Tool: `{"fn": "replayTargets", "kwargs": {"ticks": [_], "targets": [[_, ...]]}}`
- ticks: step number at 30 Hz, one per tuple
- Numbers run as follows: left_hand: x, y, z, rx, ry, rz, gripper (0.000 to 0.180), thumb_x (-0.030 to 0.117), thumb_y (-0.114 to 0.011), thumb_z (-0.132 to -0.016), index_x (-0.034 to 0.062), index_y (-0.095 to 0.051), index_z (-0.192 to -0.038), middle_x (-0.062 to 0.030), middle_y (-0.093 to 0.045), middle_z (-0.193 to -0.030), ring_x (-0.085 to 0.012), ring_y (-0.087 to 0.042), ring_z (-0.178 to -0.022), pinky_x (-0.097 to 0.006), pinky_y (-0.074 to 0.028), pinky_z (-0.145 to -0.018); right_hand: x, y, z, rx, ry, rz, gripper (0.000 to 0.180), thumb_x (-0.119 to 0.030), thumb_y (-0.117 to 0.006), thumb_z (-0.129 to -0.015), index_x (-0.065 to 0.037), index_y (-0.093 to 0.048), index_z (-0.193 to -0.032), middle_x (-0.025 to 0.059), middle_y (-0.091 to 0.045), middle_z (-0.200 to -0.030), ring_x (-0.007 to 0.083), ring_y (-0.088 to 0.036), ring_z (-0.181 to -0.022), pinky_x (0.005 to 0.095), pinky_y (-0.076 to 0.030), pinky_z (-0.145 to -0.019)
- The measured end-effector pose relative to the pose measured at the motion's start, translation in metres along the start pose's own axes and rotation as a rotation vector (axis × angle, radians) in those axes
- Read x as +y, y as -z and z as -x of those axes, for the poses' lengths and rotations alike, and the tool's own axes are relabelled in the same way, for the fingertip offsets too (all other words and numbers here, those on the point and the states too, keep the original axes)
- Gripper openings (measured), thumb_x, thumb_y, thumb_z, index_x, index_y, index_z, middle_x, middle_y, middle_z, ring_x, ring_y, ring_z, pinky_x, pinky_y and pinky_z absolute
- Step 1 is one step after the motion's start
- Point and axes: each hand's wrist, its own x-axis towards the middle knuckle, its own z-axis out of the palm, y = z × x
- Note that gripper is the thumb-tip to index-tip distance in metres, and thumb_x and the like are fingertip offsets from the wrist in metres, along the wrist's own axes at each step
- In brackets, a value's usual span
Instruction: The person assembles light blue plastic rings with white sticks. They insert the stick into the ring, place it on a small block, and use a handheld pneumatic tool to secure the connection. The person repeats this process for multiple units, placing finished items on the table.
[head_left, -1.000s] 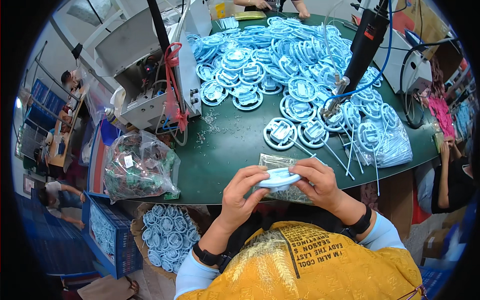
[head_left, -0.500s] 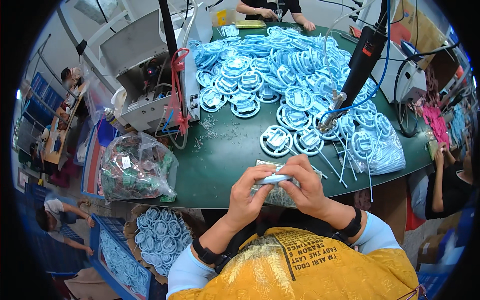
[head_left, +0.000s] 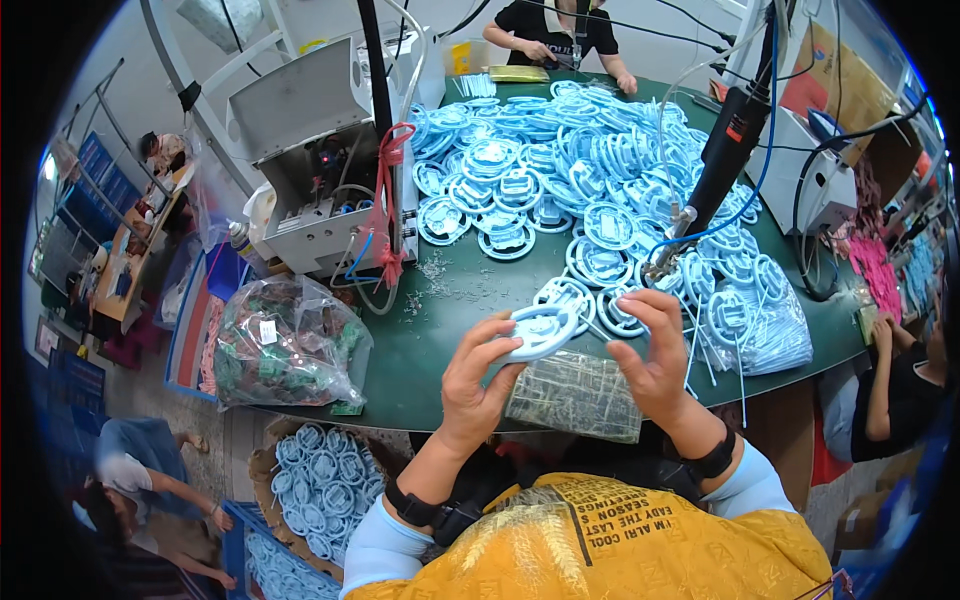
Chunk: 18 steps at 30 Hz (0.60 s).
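My left hand grips the left edge of a light blue round plastic part, an open ring with a crosspiece, tilted above the table. Fingers spread and holding nothing, my right hand is just right of the part, apart from it. Below the hands, at the table's near edge, lies a flat block wrapped in clear yellowish tape. Similar blue parts, some with thin white sticks, lie just beyond my hands. Behind them a big heap of blue parts covers much of the green table.
A black tool with a metal tip hangs over the heap's right side. An open grey machine box and a clear bag of circuit boards stand left. A bag of white sticks lies right. Blue parts fill a floor carton. Co-workers sit around.
My right hand has let go of the blue part and opened, moving right. The left hand has tilted the part, showing its face. The wrapped block is now uncovered.
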Motion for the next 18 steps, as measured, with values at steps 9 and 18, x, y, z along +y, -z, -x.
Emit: {"fn": "replayTargets", "kwargs": {"ticks": [9,18], "targets": [[-0.050,0.038,0.029,0.184,0.751,1.190,0.022,0.013,-0.050,-0.099,0.0048,-0.055,-0.120,-0.0078,-0.062,-0.114,-0.0211,-0.060,-0.106,-0.038,-0.047,-0.094,0.020,0.011,0.045,-0.001,-0.138,0.021,0.027,-0.008,-0.067,-0.086,-0.001,-0.062,-0.111,0.0142,-0.057,-0.102,0.0272,-0.058,-0.093,0.0337,-0.046,-0.083],[-0.091,0.047,0.046,0.145,0.882,1.377,0.032,0.035,-0.041,-0.093,0.0061,-0.053,-0.093,-0.0081,-0.048,-0.079,-0.0198,-0.044,-0.064,-0.032,-0.042,-0.051,0.019,0.001,0.057,-0.126,-0.196,-0.094,0.021,-0.006,-0.062,-0.090,0.000,-0.060,-0.110,0.0109,-0.055,-0.098,0.0189,-0.058,-0.085,0.0297,-0.046,-0.079]]}}
